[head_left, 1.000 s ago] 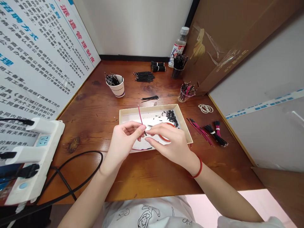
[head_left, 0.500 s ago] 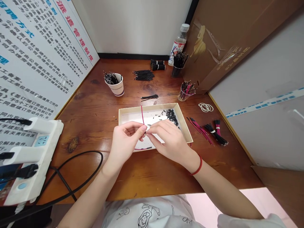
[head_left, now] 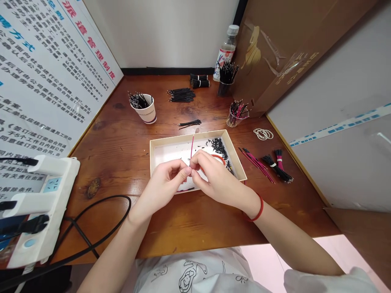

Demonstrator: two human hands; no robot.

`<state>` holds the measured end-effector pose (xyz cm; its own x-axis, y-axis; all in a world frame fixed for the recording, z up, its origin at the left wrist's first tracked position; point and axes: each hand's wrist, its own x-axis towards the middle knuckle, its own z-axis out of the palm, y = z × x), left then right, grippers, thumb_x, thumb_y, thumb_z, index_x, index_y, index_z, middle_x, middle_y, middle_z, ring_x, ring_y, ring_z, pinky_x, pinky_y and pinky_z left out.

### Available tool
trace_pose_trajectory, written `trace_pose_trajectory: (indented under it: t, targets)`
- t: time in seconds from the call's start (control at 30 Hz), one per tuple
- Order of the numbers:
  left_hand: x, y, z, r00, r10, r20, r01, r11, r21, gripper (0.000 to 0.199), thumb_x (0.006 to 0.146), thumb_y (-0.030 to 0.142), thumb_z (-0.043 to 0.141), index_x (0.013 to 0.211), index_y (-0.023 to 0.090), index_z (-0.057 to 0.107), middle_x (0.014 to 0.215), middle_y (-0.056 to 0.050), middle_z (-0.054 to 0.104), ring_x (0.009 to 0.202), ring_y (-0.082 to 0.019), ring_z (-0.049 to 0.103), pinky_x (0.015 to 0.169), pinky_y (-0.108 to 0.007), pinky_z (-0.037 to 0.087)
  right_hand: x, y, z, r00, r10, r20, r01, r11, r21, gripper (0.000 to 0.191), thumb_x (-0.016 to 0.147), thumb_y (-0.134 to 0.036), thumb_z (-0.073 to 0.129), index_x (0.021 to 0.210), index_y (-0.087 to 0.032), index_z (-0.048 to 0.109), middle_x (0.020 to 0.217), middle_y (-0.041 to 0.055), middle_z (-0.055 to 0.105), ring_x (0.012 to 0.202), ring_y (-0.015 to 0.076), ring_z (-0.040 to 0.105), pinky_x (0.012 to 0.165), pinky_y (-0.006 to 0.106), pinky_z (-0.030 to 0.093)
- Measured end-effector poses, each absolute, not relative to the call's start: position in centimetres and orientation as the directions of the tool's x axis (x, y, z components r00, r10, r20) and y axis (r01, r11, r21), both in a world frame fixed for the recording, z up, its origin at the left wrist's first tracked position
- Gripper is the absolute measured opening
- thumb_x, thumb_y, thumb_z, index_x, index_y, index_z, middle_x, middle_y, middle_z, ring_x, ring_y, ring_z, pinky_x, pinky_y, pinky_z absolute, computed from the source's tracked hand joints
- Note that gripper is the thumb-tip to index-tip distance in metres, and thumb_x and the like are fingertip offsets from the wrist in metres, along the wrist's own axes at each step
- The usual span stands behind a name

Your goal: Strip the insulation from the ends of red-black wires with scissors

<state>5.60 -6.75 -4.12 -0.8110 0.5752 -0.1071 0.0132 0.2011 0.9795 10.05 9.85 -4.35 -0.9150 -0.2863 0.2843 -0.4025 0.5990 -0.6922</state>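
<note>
Over the desk [head_left: 104, 171], both hands [head_left: 163, 185] [head_left: 218, 183], now closer together, pinch a red wire [head_left: 192, 147].

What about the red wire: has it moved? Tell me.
Yes, rightward: the red wire stands farther from the left edge of the tray.

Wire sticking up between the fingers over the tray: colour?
Pinkish red: the wire shows best in the head view, along its upper end.
</note>
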Motion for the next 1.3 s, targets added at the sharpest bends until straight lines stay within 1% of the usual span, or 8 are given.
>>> trace_pose_trajectory:
  t: [0.23,0.4,0.63,0.97,1.07,1.17,1.23,1.3]
  targets:
    - [5.6,-6.4,-4.2,-0.774,0.616,-0.143,-0.058,0.155,0.986,0.033,0.087,0.043,0.061,0.066,0.017,0.057,0.063,0.002,0.050,0.058,-0.011,0.041,0.053,-0.023,0.034,9.8,11.1,-4.4,-0.910,-0.369,0.190,-0.369,0.510,-0.777,0.009,0.095,-0.016,0.043,0.088,-0.021,0.039,0.082,0.0012,0.057,0.072,0.0128,0.054,0.065,0.026,0.044]
    - [5.7,-6.3,-4.2,-0.776,0.615,-0.140,-0.070,0.137,0.988,0.032,0.088,0.041,0.062,0.067,0.017,0.058,0.062,0.002,0.049,0.058,-0.010,0.039,0.053,-0.023,0.033,9.6,10.9,-4.8,-0.897,-0.314,0.313,-0.442,0.580,-0.685,0.012,0.090,-0.014,0.047,0.085,-0.022,0.039,0.078,0.0002,0.057,0.069,0.0126,0.054,0.062,0.025,0.044]
    - [5.6,-6.6,-5.0,-0.814,0.579,-0.045,-0.030,0.036,0.999,0.031,0.090,0.037,0.061,0.066,0.017,0.058,0.062,0.002,0.048,0.061,-0.010,0.042,0.057,-0.022,0.036,9.5,10.2,-5.2,-0.807,-0.210,0.552,-0.539,0.644,-0.543,0.015,0.089,-0.011,0.050,0.081,-0.022,0.042,0.071,-0.0025,0.057,0.064,0.0109,0.055,0.060,0.022,0.044]
    - [5.5,-6.6,-5.1,-0.790,0.606,-0.090,-0.099,0.019,0.995,0.033,0.091,0.037,0.062,0.065,0.017,0.055,0.062,0.003,0.045,0.063,-0.009,0.041,0.060,-0.021,0.035,9.3,10.3,-5.5,-0.732,-0.234,0.640,-0.582,0.703,-0.408,0.018,0.093,-0.012,0.050,0.078,-0.020,0.046,0.067,-0.0019,0.058,0.061,0.0101,0.056,0.059,0.021,0.047]
    - [5.5,-6.8,-4.8,-0.756,0.637,-0.152,-0.183,0.017,0.983,0.035,0.086,0.041,0.067,0.063,0.016,0.056,0.061,0.003,0.047,0.062,-0.009,0.042,0.058,-0.021,0.035,8.6,12.1,-5.2,-0.751,-0.140,0.645,-0.474,0.794,-0.381,0.017,0.089,-0.012,0.050,0.075,-0.022,0.048,0.065,-0.0016,0.060,0.058,0.0118,0.057,0.057,0.024,0.047]
    - [5.5,-7.2,-4.6,-0.722,0.658,-0.212,-0.257,0.030,0.966,0.039,0.082,0.045,0.071,0.061,0.016,0.056,0.059,0.003,0.048,0.058,-0.008,0.040,0.055,-0.021,0.034,7.8,15.3,-4.4,-0.752,0.173,0.637,-0.187,0.869,-0.457,0.012,0.084,-0.013,0.056,0.078,-0.023,0.052,0.068,-0.0012,0.063,0.058,0.0149,0.060,0.057,0.028,0.047]
    - [5.5,-7.3,-4.5,-0.749,0.630,-0.206,-0.245,0.027,0.969,0.039,0.084,0.046,0.068,0.061,0.016,0.057,0.059,0.002,0.049,0.059,-0.008,0.041,0.056,-0.020,0.035,7.5,17.0,-4.0,-0.771,0.198,0.606,-0.146,0.870,-0.470,0.012,0.083,-0.014,0.060,0.078,-0.023,0.054,0.071,0.0000,0.066,0.063,0.0168,0.063,0.062,0.030,0.049]
    - [5.5,-7.3,-4.5,-0.774,0.601,-0.197,-0.217,0.040,0.975,0.037,0.087,0.045,0.065,0.064,0.016,0.059,0.062,0.002,0.051,0.061,-0.008,0.044,0.059,-0.019,0.037,7.6,17.7,-4.0,-0.825,0.112,0.553,-0.175,0.881,-0.440,0.014,0.081,-0.010,0.061,0.075,-0.022,0.057,0.071,0.0006,0.067,0.064,0.0174,0.064,0.062,0.031,0.049]
